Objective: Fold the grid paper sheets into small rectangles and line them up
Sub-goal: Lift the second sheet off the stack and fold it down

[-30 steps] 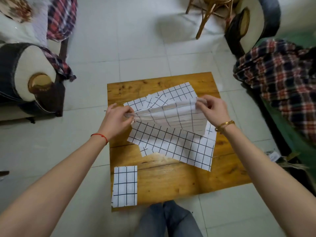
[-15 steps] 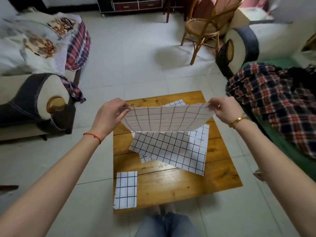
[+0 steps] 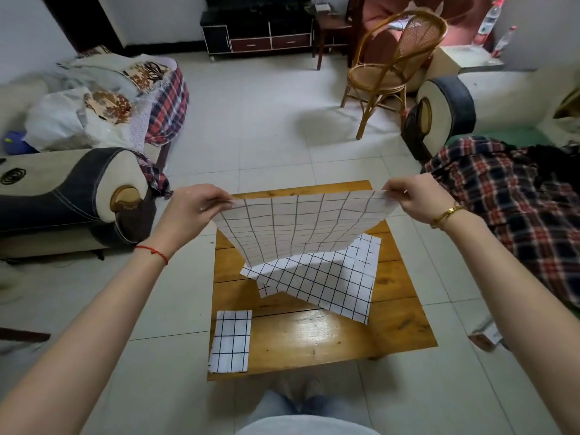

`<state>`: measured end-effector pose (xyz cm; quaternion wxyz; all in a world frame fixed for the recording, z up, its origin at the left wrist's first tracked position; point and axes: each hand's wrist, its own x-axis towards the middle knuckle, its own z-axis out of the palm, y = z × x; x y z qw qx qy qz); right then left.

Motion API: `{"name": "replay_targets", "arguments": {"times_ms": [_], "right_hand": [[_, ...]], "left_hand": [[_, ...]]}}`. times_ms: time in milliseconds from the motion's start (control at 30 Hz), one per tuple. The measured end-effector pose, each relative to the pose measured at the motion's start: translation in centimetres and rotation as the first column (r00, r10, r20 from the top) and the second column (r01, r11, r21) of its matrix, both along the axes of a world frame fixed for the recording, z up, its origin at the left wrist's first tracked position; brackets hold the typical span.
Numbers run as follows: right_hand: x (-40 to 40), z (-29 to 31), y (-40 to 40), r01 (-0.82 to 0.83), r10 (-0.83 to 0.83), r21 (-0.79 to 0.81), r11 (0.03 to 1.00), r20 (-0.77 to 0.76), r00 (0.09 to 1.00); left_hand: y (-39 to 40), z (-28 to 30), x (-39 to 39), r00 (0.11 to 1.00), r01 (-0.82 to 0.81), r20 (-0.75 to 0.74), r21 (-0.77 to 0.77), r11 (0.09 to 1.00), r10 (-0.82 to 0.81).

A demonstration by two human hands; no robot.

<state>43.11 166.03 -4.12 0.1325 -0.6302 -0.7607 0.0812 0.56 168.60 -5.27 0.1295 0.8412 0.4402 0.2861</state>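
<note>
Pinching opposite corners, both hands (image 3: pixel 191 211) (image 3: pixel 417 199) hold a limp, sagging grid paper sheet (image 3: pixel 298 227) above the glossy wooden table (image 3: pixel 329 337).

Both forearms bare; no sleeves in view. Left wrist: thin red string bracelet (image 3: pixel 153 251), knotted. Right wrist: gold link bracelet (image 3: pixel 446 214), watch-like. Torso: pale grey top (image 3: pixel 306 426) at the lower frame edge. Legs: blue jeans (image 3: pixel 309 406). Feet: footwear (image 3: pixel 298 386) blurred, type undetermined.
</note>
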Motion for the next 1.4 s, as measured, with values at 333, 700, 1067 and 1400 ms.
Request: {"name": "replay_targets", "arguments": {"times_ms": [333, 700, 1067, 1400], "right_hand": [[2.2, 1.4, -1.7, -0.109, 0.108, -0.006, 0.994, -0.074, 0.991], [4.1, 0.0, 1.6, -0.097, 0.077, -0.133, 0.986, -0.145, 0.986], [1.1, -12.1, 11.3, 0.204, -0.254, -0.285, 0.937, -0.150, 0.956], [-1.6, -20.2, 17.0, 0.405, -0.503, -0.367, 0.838, -0.231, 0.833]], "left_hand": [[-2.9, 2.3, -0.1, 0.999, 0.009, 0.038, -0.151, 0.988, -0.004], [0.6, 1.8, 1.0, 0.988, -0.043, 0.123, -0.354, 0.934, 0.092], [10.4, -11.0, 1.3, 0.945, -0.249, 0.071, -0.473, 0.845, 0.318], [17.6, -18.8, 1.5, 0.916, -0.312, 0.050, -0.534, 0.786, 0.397]]}}
